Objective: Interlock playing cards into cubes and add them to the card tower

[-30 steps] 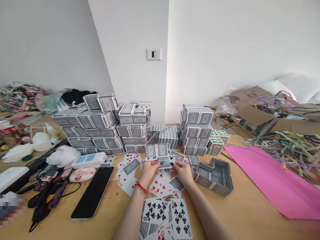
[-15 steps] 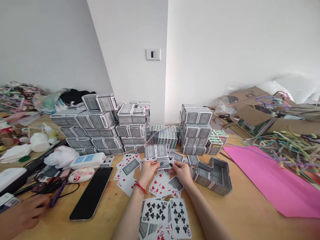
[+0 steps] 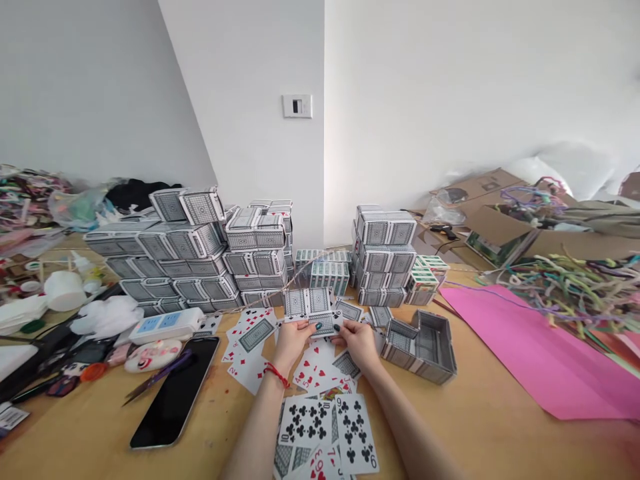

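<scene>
Both my hands meet over the wooden table (image 3: 500, 433), pinching a small piece made of patterned-back playing cards (image 3: 313, 308). My left hand (image 3: 290, 343), with a red string at the wrist, grips its left lower edge. My right hand (image 3: 359, 343) grips the right lower edge, fingers closed. Loose face-up and face-down cards (image 3: 320, 427) lie beneath and in front of my hands. An open box built of cards (image 3: 420, 339) sits just right of my right hand.
Stacks of card-built blocks (image 3: 200, 260) and another stack (image 3: 385, 257) stand behind my hands. A black phone (image 3: 175, 393), scissors (image 3: 155, 379) and a white power strip (image 3: 167, 325) lie to the left. Pink paper (image 3: 545, 363) and a tangle of pipe cleaners (image 3: 565, 287) lie to the right.
My hands keep holding the card piece in the same place. Another person's hand seen at the lower left half a second ago has left; the dark clutter there is gone and scissors now lie by the phone.
</scene>
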### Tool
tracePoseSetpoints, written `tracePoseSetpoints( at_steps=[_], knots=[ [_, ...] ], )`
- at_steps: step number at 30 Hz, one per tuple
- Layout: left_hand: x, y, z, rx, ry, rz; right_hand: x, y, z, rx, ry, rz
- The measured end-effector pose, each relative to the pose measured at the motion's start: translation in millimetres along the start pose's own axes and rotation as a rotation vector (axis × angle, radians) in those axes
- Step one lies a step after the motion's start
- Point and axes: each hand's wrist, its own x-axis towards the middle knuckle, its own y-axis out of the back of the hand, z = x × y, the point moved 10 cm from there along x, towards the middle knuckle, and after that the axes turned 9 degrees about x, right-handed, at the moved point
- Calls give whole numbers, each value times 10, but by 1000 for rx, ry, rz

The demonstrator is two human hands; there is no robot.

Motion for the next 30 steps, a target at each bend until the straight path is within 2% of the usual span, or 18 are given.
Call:
tracePoseSetpoints(
  at_steps=[5, 9, 13, 16, 20, 24, 27, 30],
  knots=[
    [27, 72, 30, 105, -75, 81, -18, -5, -49, -14, 12, 18],
    [12, -19, 116, 116, -152, 31, -23, -17, -75, -29, 32, 17],
    [-4, -76, 157, 94, -153, 2, -25, -38, -94, -100, 85, 2],
    [14, -74, 121, 50, -128, 9, -53, -58, -141, -225, 152, 8],
    [41, -74, 63, 38, -123, 24, -159, -109, -296, -500, 290, 62],
    [3, -86, 135, 72, -174, 45, -268, -194, -379, -675, 367, 94],
    [-38, -82, 216, 99, -204, 58, -307, -212, -366, -673, 352, 116],
    [-52, -37, 240, 95, -194, 82, -307, -241, -348, -561, 309, 73]
  ],
)
